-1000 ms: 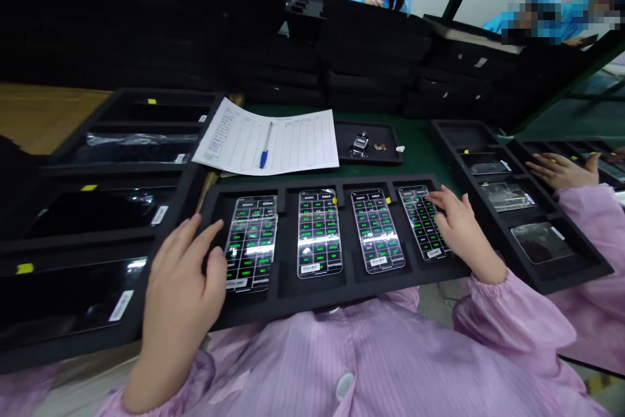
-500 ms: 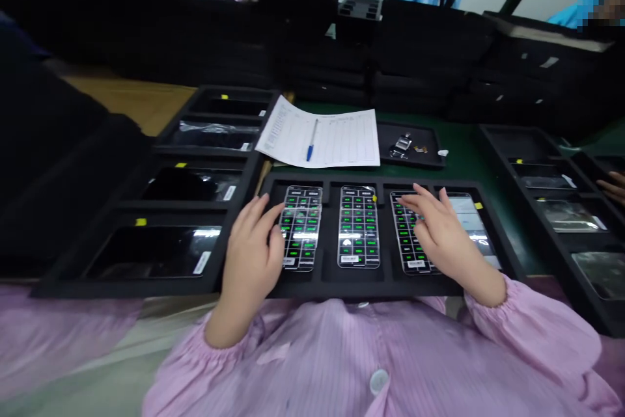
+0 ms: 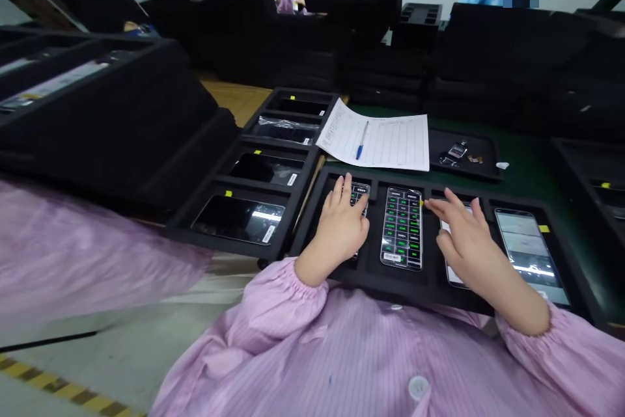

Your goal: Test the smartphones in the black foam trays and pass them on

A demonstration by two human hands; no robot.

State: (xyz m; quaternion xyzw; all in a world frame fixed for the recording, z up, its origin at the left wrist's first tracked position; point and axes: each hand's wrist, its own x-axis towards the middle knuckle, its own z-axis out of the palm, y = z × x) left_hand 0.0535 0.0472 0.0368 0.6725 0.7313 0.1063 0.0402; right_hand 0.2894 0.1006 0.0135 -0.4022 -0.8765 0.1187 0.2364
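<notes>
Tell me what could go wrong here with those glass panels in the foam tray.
Bare skin is the main worry: the left hand and right hand rest directly on the glass panels in the foam tray, which may leave smudges. The blue pen lies on the paper sheet just behind the tray; if it rolled in, it might scratch a panel.

I'm working with two hands, left hand (image 3: 339,228) and right hand (image 3: 469,244), over four phones (image 3: 402,228) in one tray (image 3: 415,290), beside one sheet (image 3: 395,144) and one pen (image 3: 362,140).
</notes>
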